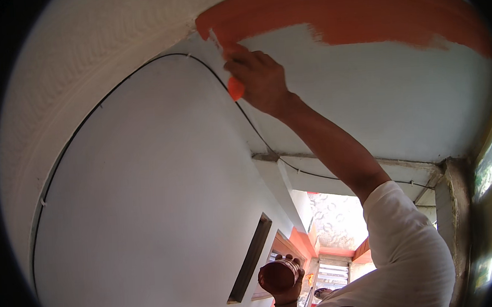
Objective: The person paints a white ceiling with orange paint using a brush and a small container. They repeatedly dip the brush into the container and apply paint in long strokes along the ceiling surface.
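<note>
My right hand [261,77] is raised, its fingers closed round a paintbrush with a bright orange-red handle [235,89]. The brush's head end points up to the lower left corner of a band of orange-brown paint [355,11] on the pale grey surface [376,96]. The bristles are blurred and partly hidden by the fingers. Lower down, my left hand [289,294] holds a small round paint container [278,275], dark red inside, with its fingers wrapped round the far side. The container's mouth faces the view; how much paint it holds cannot be made out.
A black cable [109,96] runs along the edge of the white wall [147,175] and passes behind my right hand. A narrow dark slot [250,259] is set in that wall. Beyond are a window frame [284,243] and a bright opening [338,218]. A post [455,226] stands at right.
</note>
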Demonstrator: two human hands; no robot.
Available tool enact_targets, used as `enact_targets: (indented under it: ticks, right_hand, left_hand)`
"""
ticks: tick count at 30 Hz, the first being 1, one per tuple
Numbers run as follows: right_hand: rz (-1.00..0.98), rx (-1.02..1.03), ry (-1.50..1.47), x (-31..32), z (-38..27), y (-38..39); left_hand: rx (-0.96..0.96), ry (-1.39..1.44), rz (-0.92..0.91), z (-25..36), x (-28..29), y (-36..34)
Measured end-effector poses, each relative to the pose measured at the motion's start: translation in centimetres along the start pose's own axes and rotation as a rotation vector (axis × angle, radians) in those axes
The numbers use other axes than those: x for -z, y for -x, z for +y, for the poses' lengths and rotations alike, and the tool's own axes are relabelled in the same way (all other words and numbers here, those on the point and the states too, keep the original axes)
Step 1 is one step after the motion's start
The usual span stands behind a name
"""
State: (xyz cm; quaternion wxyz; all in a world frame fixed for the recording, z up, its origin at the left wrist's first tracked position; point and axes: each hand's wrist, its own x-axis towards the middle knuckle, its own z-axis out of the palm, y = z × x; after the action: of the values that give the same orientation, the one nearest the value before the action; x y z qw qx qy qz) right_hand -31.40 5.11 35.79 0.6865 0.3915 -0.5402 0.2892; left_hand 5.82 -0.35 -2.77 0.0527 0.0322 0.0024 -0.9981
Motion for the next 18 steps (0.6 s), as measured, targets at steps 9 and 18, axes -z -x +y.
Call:
enact_targets:
  ticks: [9, 18]
  right_hand:
    - [0.336, -0.486, -0.834, -0.1, 5.0, -1.3]
    - [0.364, -0.415, -0.639, -5.8, 5.3, -2.8]
  left_hand:
    - [-0.11, 0.038, -0.008, 0.9, 1.3, 1.0]
    - [-0.105, 0.13, -0.141, 1.3, 3.1, -0.1]
